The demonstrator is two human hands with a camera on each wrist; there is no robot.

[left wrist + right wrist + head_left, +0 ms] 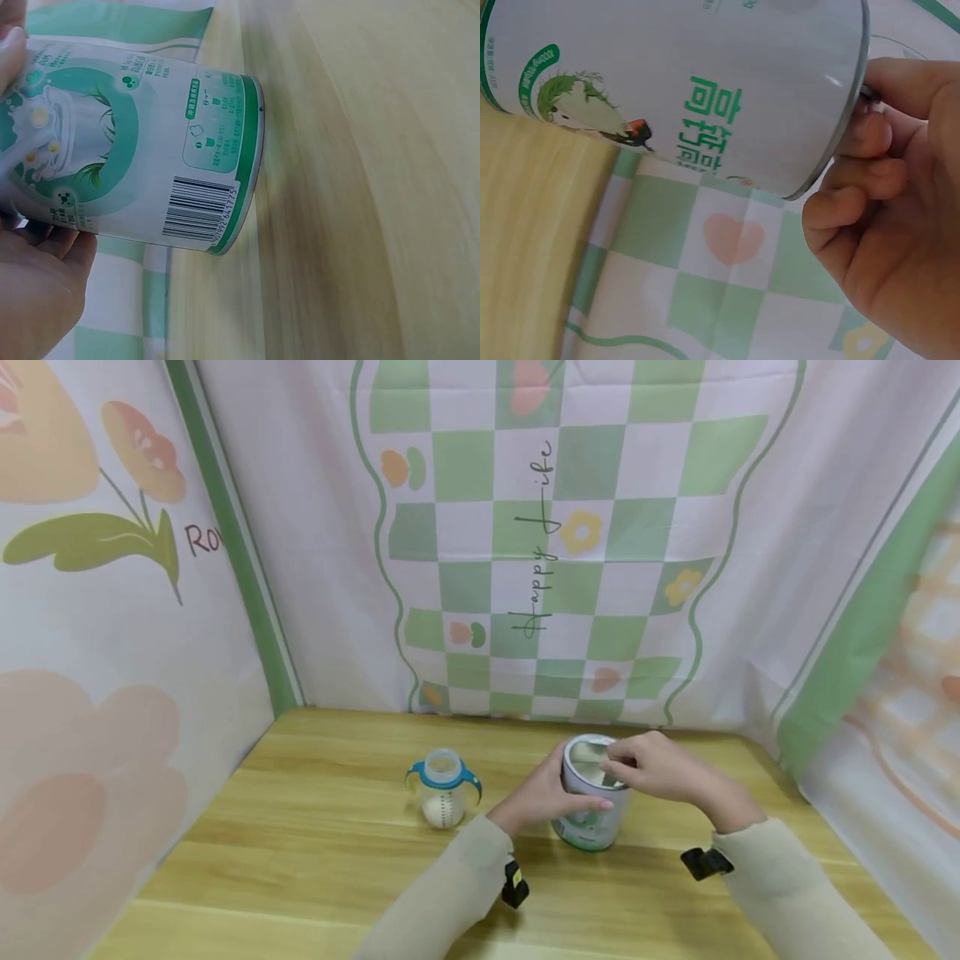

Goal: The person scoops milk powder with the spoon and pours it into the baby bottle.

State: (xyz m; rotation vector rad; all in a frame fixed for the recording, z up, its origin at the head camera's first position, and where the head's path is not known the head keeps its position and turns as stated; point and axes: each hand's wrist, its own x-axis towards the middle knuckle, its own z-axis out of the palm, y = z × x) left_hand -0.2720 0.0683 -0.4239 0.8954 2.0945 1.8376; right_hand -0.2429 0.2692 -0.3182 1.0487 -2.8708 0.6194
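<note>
My left hand (543, 793) grips a white and green milk powder can (588, 822) by its side, the thumb lying across its front. The can is uncovered, and pale powder shows inside it. In the left wrist view the can's base edge is close over the table. My right hand (660, 768) is at the can's mouth with fingers curled. In the right wrist view its thumb and forefinger pinch a thin handle (868, 93) at the rim; most of it is hidden. To the left, a baby bottle (442, 802) with blue side handles stands uncapped, with whitish contents.
The wood-grain table (315, 827) ends at the back against a hanging cloth (525, 535) with green checks and lettering. More patterned cloth (112, 635) closes off the left side, and another sheet (900, 693) hangs on the right.
</note>
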